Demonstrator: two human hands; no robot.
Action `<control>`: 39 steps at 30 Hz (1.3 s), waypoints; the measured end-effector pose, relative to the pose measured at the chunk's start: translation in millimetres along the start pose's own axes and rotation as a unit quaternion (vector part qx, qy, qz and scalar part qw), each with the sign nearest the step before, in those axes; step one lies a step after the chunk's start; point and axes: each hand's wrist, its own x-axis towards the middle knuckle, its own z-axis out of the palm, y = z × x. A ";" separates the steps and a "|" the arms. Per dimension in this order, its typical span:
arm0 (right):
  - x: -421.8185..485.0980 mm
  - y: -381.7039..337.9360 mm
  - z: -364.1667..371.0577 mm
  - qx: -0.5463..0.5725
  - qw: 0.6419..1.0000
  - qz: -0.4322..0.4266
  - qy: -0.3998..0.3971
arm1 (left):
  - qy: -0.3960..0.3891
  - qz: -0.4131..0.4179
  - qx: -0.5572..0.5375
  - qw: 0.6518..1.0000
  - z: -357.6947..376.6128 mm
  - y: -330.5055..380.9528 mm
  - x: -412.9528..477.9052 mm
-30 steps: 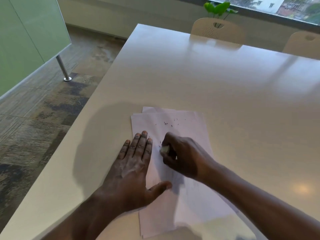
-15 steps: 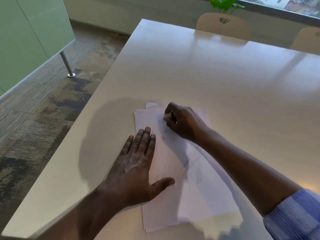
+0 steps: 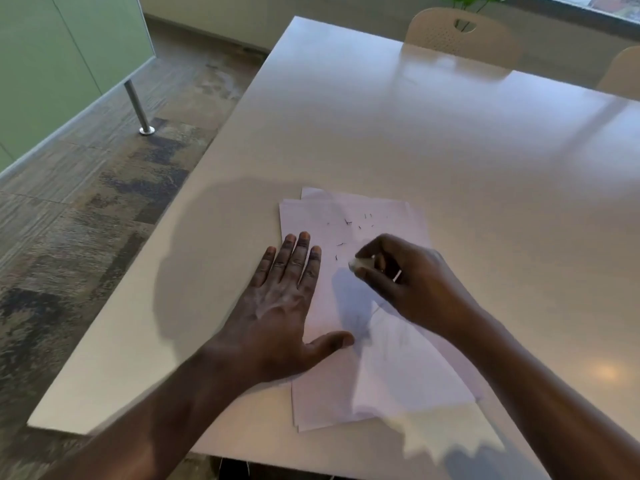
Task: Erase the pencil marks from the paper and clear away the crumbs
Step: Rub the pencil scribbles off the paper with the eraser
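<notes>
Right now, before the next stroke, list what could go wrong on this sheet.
1. The paper is several loose, offset sheets; only the left hand pins them at their left edge, so rubbing could shift or crease the free right side.
2. The crumbs lie beyond the eraser in the right hand; a stroke there might smear them.
</notes>
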 end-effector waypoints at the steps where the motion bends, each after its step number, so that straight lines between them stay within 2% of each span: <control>1: -10.2 0.2 2.5 0.005 1.000 0.003 -0.003 | 0.012 0.008 -0.008 1.000 0.0 0.2 -5.1; 5: -29.3 3.5 10.0 0.025 0.999 0.026 0.027 | 0.034 0.023 -0.037 0.998 8.0 5.0 -34.8; 7: -37.4 -2.4 8.0 0.043 0.999 0.010 0.028 | 0.027 0.012 -0.032 0.999 13.2 7.9 -46.7; 12: -61.0 -28.7 17.1 0.098 0.984 -0.102 -0.109 | 0.008 -0.020 -0.031 0.999 12.2 13.0 -51.6; 14: -54.8 -27.0 19.8 0.087 0.981 -0.127 -0.114 | 0.001 -0.023 -0.026 0.999 10.0 13.5 -51.7; 19: -29.3 -17.6 20.5 0.042 0.990 -0.131 -0.043 | -0.025 -0.031 -0.007 0.999 5.8 16.4 -49.8; 22: -48.5 -27.8 22.8 0.080 0.979 -0.147 -0.115 | -0.009 -0.030 -0.031 0.999 6.7 14.8 -49.5; 24: -53.8 -30.0 22.8 0.080 0.975 -0.154 -0.136 | -0.019 -0.033 -0.028 0.999 5.7 15.2 -50.5; 30: -17.0 -28.3 33.0 0.004 0.990 -0.139 -0.034 | -0.039 -0.039 -0.009 0.998 1.8 17.4 -48.8; 32: -26.7 -31.0 27.2 0.028 0.987 -0.145 -0.069 | -0.049 -0.039 -0.002 0.998 1.4 17.3 -48.2; 35: -46.7 -34.5 14.9 0.092 0.969 -0.145 -0.178 | -0.055 -0.037 0.005 0.998 1.4 17.1 -47.7; 36: -47.0 -33.7 13.9 0.099 0.967 -0.141 -0.186 | -0.055 -0.039 0.003 0.998 1.0 17.3 -47.7; 39: -29.1 -28.6 21.0 0.075 0.983 -0.127 -0.113 | -0.058 -0.040 0.002 0.998 -0.6 18.1 -47.9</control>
